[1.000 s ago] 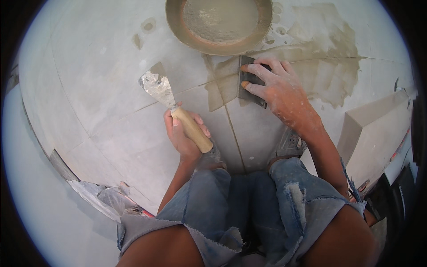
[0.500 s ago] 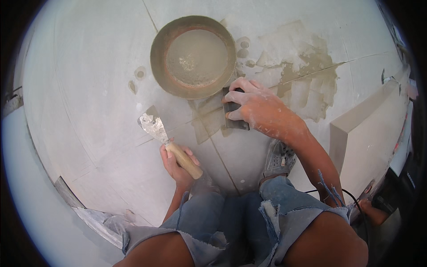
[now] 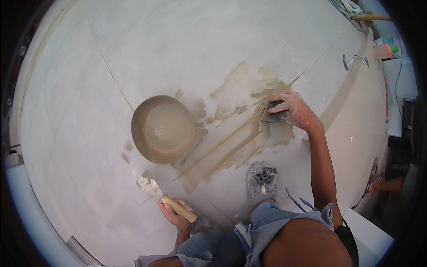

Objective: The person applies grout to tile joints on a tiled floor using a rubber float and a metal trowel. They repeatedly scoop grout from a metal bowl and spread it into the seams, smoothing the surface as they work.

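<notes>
My left hand [image 3: 174, 217] is closed around the wooden handle of a putty knife [image 3: 179, 210], whose grout-crusted blade points up and left, off the floor. On the tiled floor, my right hand [image 3: 297, 111] presses a black rubber grout float [image 3: 273, 116], gripping it with dusty fingers. Wet grey-brown grout [image 3: 240, 138] lies in a long diagonal streak along the tile joint, leading up to the float. To the left of that streak stands a round pan [image 3: 139, 138] with more grout [image 3: 167, 120] in it.
My shoe [image 3: 263, 180], a grey clog, stands just below the grout streak. A large pale panel or tile [image 3: 351, 129] borders the right side. Beyond it are a pink and green container [image 3: 385, 50] and coiled cable [image 3: 347, 9]. Another person's foot [image 3: 381, 184] shows at far right.
My right hand has swept the float from beside the pan up and right, leaving a long grout streak along the joint. The left hand still holds the putty knife. The view has shifted.
</notes>
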Available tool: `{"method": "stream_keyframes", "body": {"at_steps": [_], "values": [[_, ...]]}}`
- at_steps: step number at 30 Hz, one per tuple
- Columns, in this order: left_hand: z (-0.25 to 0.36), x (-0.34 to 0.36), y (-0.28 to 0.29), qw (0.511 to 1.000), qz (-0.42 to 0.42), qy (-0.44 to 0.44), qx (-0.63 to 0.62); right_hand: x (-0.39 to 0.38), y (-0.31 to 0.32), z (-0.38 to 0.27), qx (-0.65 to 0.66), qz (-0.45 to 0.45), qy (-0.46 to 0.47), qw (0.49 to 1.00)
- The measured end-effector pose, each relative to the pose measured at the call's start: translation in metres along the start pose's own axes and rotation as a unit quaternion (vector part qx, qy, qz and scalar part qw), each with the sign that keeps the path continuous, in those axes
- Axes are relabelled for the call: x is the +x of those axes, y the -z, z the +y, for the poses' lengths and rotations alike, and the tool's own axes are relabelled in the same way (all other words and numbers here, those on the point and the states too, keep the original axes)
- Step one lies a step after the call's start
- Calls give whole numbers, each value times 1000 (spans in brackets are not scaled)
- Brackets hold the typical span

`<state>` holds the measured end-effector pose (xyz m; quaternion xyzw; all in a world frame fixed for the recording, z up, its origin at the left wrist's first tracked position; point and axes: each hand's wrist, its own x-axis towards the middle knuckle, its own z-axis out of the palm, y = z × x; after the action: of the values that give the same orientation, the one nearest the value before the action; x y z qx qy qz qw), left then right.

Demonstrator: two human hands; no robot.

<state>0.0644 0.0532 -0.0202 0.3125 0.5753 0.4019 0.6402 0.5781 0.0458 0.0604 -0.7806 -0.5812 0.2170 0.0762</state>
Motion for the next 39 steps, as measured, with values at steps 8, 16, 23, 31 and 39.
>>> {"method": "stream_keyframes", "body": {"at_steps": [8,16,23,31,39], "values": [[-2,3,-2,1000,19,0,11,84,35,28,37,104,-81,991],[0,1,-3,999,35,-23,13,64,-7,3,-84,3,-63,994],[6,1,-3,999,14,-14,37,30,18,6,-81,3,-104,991],[6,1,2,999,19,-9,38,85,-4,-6,-127,43,-49,990],[4,2,4,999,1,-18,39,18,-3,-9,-118,-21,-8,993]]}}
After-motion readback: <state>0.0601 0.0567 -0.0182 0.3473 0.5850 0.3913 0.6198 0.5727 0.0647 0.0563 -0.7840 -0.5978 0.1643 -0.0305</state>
